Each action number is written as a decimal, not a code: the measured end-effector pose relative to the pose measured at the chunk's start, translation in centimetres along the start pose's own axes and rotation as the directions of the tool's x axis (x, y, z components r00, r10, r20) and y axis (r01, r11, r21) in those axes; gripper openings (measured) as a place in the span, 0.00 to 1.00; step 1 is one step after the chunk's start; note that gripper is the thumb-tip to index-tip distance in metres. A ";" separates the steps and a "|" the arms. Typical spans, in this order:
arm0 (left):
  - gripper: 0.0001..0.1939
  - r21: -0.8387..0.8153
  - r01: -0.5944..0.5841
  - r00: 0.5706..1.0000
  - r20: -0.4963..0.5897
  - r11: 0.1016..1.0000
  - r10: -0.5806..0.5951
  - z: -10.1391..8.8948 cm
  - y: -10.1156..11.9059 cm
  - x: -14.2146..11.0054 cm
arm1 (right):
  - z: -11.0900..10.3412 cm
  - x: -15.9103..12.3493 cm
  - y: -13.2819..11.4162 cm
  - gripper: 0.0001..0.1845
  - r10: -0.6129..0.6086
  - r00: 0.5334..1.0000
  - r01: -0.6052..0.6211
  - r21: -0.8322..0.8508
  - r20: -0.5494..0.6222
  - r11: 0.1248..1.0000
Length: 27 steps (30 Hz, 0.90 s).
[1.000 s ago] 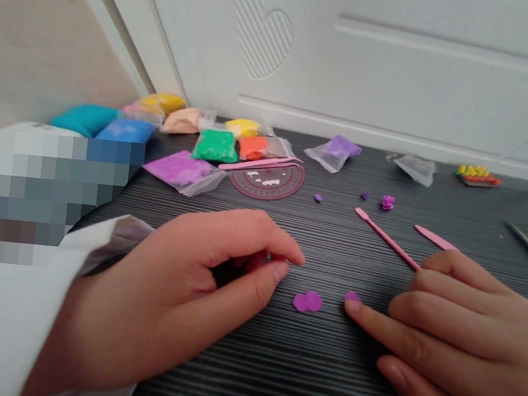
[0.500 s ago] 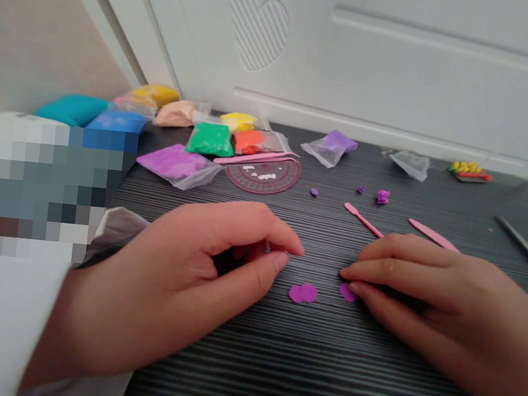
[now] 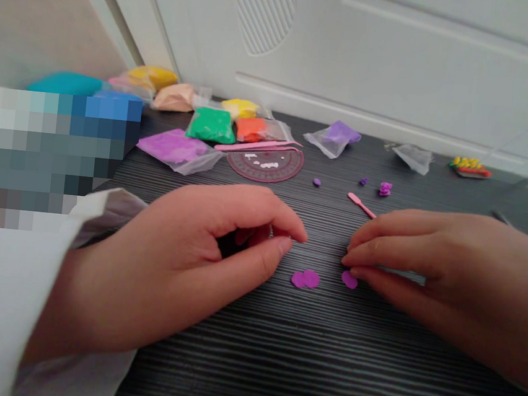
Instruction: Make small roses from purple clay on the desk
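My right hand (image 3: 430,264) has its thumb and fingertips together at the edge of a flat purple clay disc (image 3: 349,280) on the dark table. Left of it, two more purple clay discs (image 3: 305,279) lie flat and overlap each other. My left hand (image 3: 211,261) rests on its side just left of that pair. Its fingers are loosely curled, with a small gap between thumb and index tip and nothing visible between them. A pink modelling tool (image 3: 360,204) lies beyond my right hand, which covers part of it.
Bags of coloured clay, among them a green one (image 3: 212,125) and a purple one (image 3: 174,147), crowd the back left. A protractor (image 3: 265,172) holds white bits, with pink tweezers (image 3: 254,147) behind. Small purple pieces (image 3: 385,189) and a clear bag (image 3: 412,157) lie farther back.
The view has tilted slightly, so most things sit higher. My right hand has shifted over the second pink tool, now hidden, and stays at the single disc. My left hand keeps its pose.
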<state>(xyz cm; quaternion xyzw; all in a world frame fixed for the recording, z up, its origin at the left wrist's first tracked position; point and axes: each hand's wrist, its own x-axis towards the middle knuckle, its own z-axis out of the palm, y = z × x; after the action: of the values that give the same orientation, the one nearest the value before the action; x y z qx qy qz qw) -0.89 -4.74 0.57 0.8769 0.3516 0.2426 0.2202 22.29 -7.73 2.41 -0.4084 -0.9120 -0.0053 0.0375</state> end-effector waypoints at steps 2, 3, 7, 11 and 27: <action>0.07 -0.001 -0.004 1.000 0.000 1.000 0.004 0.0 0.0 -0.1 | 0.0 0.1 -0.2 0.12 0.007 1.000 -0.008 -0.021 -0.007 1.000; 0.07 -0.003 -0.004 1.000 0.000 1.000 0.004 0.0 0.0 -0.1 | 0.0 0.2 -0.4 0.11 0.017 1.000 -0.018 -0.028 -0.017 0.999; 0.06 -0.010 -0.007 1.000 0.004 1.000 0.007 0.0 0.0 0.0 | 0.3 0.1 -0.7 0.12 0.059 0.997 -0.061 -0.034 -0.043 0.998; 0.06 -0.001 0.002 1.000 0.011 1.000 -0.001 -0.1 0.0 0.0 | 0.4 0.1 -1.0 0.12 0.083 0.996 -0.085 -0.029 -0.038 0.996; 0.07 0.008 -0.030 0.999 -0.012 1.000 0.030 0.2 -0.3 0.0 | 0.2 0.0 -0.8 0.14 0.136 0.989 -0.137 0.009 0.051 0.991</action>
<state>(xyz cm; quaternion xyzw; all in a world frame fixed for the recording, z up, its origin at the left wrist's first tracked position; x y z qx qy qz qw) -0.91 -4.59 0.27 0.8814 0.3408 0.2498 0.2111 21.70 -8.22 2.25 -0.4696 -0.8826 0.0131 0.0171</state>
